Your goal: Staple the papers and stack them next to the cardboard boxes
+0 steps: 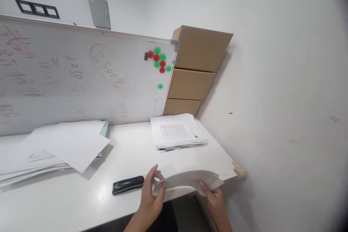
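Several sheets of paper (187,179), covered in faint print or writing, are held bent at the table's front edge. My left hand (153,195) pinches their left end between thumb and fingers. At the right end my right hand (213,197) grips the sheets, its thumb on top. Just left of my left hand lies a black stapler (128,185) on the white table (130,141). Behind the held sheets sits a stack of papers (175,132) with a printed table on its top page.
A large, uneven pile of papers (67,141) covers the table's left part. Behind stands a whiteboard (108,90) with red writing and round red and green magnets. Cardboard boxes (202,49) are stacked beside it against the wall. A wooden piece (239,170) juts out at the right corner.
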Motion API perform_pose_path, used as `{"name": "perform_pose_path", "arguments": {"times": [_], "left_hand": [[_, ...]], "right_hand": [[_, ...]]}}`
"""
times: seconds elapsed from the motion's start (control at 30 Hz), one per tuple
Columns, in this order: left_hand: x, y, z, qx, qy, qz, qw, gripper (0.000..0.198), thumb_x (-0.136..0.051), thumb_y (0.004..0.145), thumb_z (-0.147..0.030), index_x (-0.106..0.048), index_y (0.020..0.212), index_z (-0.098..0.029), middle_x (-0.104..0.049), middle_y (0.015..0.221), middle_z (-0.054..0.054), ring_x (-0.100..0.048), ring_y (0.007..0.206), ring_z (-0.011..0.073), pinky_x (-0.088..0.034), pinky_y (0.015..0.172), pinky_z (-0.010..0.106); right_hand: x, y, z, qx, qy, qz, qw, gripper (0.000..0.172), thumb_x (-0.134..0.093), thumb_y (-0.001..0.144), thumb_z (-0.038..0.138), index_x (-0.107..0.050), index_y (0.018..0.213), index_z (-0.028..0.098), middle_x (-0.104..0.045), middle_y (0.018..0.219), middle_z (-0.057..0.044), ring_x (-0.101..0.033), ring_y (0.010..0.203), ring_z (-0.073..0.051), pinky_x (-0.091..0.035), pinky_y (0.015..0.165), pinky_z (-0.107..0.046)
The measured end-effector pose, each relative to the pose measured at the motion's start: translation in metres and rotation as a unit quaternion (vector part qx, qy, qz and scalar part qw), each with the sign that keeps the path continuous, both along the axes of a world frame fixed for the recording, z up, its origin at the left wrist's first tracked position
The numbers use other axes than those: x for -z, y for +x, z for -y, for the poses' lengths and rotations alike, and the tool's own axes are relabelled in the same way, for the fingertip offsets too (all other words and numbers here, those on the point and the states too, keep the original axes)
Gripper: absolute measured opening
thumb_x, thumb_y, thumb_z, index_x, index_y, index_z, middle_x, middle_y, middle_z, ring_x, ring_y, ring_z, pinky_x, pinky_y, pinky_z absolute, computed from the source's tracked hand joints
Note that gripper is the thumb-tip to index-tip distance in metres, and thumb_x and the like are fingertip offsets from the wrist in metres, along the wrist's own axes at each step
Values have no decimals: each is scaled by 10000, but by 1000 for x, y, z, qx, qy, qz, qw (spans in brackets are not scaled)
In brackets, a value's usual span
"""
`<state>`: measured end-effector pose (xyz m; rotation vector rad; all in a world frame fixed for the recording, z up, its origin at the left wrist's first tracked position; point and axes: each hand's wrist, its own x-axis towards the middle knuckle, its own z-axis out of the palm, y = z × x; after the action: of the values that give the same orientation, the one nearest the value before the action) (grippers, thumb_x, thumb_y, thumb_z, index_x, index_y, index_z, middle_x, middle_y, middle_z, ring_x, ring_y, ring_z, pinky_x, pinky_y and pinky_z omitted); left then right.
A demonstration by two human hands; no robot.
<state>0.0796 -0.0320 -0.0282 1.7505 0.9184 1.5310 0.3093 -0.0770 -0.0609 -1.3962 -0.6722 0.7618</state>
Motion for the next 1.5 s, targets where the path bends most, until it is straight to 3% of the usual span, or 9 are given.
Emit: {"name": "perform_pose_path", "arguments": {"times": [0.27,0.37,0.53,0.73,0.9,1.0,1.13,1.27,1.5], "left_hand": [[7,3,10,47,46,-32,997,567,-462,920,-160,-251,1437,-254,-672,915,39,-631,907,168,-470,933,413],[5,5,8,20,80,-33,996,547,-480,902,-145,-299,1406,-253,-665,956,48,-628,922,171,-450,963,434],[16,3,4,-19,26,-72,997,494,-480,909,-178,-333,1371,-275,-655,984,48,-634,935,177,-497,901,391],[30,4,16,1,23,-109,994,440,-419,926,-189,-358,1356,-263,-666,1023,79,-655,949,198,-527,880,390],[15,-17,21,-100,56,-160,980,386,-487,903,-225,-455,1287,-211,-644,1151,130,-644,1030,244,-555,790,356],[-7,-49,11,-95,116,-186,971,368,-461,902,-181,-481,1267,-230,-679,1045,84,-654,948,212,-540,779,342],[-30,-89,-15,-80,180,-376,906,324,-543,863,-232,-572,1186,-239,-695,1037,64,-618,1022,271,-491,848,417],[-25,-104,-35,-63,135,-505,850,302,-559,865,-364,-611,1107,-191,-706,928,74,-646,836,267,-501,710,392],[-12,-106,-37,-44,111,-484,867,311,-422,951,-432,-590,1056,-192,-671,866,66,-630,765,201,-482,637,306]], "right_hand": [[-18,-10,0,41,119,-53,991,258,-780,629,432,-715,755,217,-741,801,-68,-668,820,-263,-522,786,-408],[-16,-8,-6,39,96,-59,993,306,-787,625,428,-694,812,204,-739,835,-66,-660,843,-261,-508,810,-406],[0,-6,-16,10,71,-27,997,444,-727,715,445,-590,1084,239,-705,1033,-49,-632,977,-233,-488,861,-354],[3,-9,-17,-12,32,31,999,388,-658,741,546,-625,959,227,-704,946,-41,-628,916,-240,-494,811,-323],[-21,-5,-11,-88,-13,92,992,357,-639,767,522,-663,925,204,-696,842,-52,-618,777,-232,-488,688,-301],[-32,-4,-9,-138,-33,77,987,351,-661,747,508,-679,903,193,-695,800,-53,-616,719,-229,-482,639,-303],[-31,-12,-8,-145,-41,-6,989,335,-708,690,461,-700,877,183,-715,799,-64,-638,700,-243,-504,644,-336],[-22,-23,-7,-100,-59,-54,992,305,-721,630,406,-704,835,181,-728,790,-65,-660,713,-264,-518,645,-347],[-12,-23,1,-98,-91,-10,991,250,-681,632,338,-708,828,184,-735,783,-48,-652,708,-246,-495,622,-313]]}}
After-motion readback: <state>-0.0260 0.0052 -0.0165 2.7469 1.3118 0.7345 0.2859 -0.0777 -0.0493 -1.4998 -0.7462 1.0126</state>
